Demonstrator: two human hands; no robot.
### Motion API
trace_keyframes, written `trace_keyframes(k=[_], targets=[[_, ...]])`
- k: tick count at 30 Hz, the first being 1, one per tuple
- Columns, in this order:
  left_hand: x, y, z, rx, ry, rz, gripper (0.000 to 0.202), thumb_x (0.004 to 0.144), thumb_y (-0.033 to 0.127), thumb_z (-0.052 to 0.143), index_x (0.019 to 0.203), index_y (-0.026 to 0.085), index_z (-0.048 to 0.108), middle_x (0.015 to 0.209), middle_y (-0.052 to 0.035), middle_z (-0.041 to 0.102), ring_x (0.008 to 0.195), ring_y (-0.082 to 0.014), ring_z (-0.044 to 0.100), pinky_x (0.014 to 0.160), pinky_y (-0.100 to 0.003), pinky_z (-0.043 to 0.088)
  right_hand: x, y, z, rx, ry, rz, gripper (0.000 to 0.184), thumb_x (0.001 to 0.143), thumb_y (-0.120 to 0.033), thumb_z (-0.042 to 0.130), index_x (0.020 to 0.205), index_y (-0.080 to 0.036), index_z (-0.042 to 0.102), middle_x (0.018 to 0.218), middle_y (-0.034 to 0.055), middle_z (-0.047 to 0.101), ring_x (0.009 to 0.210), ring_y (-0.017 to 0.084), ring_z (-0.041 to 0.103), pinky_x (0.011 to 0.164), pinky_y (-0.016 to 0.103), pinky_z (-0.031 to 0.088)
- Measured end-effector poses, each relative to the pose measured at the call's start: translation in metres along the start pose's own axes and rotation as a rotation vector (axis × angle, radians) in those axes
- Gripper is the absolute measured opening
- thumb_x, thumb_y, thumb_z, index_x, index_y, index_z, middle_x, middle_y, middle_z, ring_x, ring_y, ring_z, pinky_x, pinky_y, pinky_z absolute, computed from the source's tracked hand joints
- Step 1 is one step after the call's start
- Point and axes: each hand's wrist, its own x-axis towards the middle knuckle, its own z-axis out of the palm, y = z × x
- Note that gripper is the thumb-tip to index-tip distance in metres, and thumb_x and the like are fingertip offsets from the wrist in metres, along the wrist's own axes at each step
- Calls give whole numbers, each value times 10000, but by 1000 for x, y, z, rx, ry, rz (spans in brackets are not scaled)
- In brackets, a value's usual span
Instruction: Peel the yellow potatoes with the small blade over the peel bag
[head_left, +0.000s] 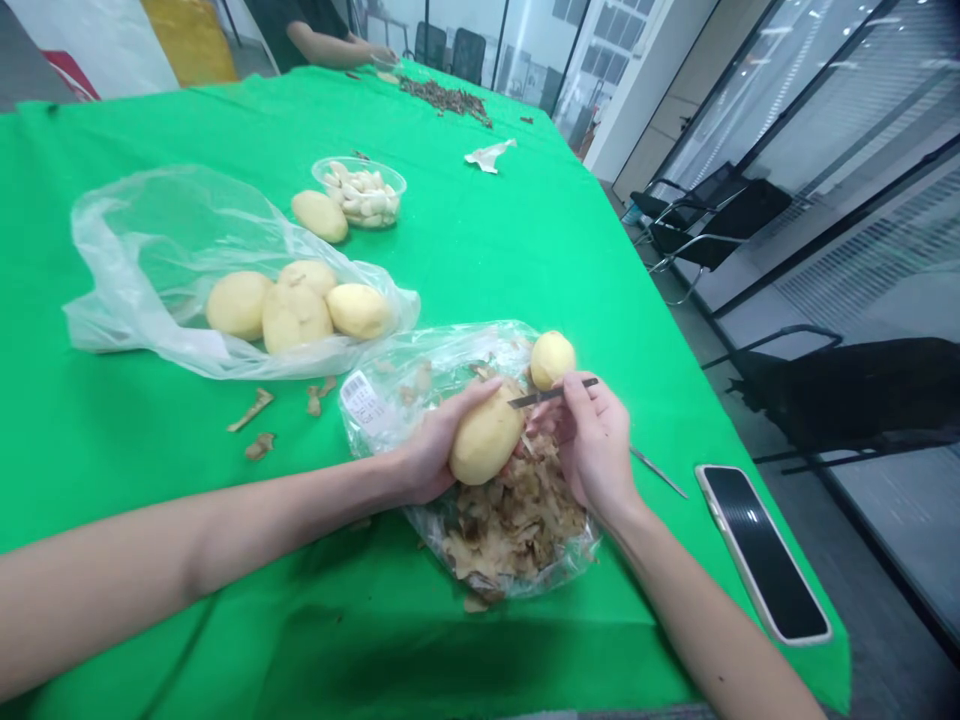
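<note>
My left hand (442, 440) is wrapped round a peeled potato (486, 440), held above a clear plastic bag (427, 375) with a label. My right hand (596, 440) grips a thin dark blade (551, 393), its tip at the potato's upper right side. Whether the blade has a handle is hidden by the fingers. Beneath both hands, brown potato peelings (517, 540) are heaped on the bag. Another peeled potato (553, 360) rests just beyond my right hand. To the right of that hand lies a thin metal rod-like tool (658, 472), partly hidden.
Several peeled potatoes (296, 318) lie in an open plastic bag (120, 270) at left. Beyond are a single potato (319, 216) and a bowl of peeled garlic cloves (367, 195). A phone (765, 555) lies near the right table edge. Another person's arm (337, 47) reaches over the far end.
</note>
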Motion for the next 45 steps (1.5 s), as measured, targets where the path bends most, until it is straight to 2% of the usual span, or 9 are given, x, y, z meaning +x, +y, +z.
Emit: trace_keyframes(k=[20,33,45], targets=[[1,-3,-1,61,16,1,404,737,530,628,806,132,637,649,-68,628,539,-172,574,476,-277,460,0,5,0,15,-42,-20,226,839,-397,680,757,-198,607,537,-36,638,417,100,561,407,213,471],[1,-3,-1,81,-22,13,395,715,535,638,769,144,618,627,-59,617,513,-166,563,462,-274,456,-1,4,0,-56,-58,20,267,830,-449,673,775,-210,568,540,-31,642,501,137,638,457,241,514],[0,-3,-1,58,17,-13,405,721,528,647,831,139,628,677,-65,630,552,-168,575,480,-272,459,0,1,-2,-38,-49,15,251,832,-433,671,774,-213,564,520,-42,635,402,121,583,412,247,507]])
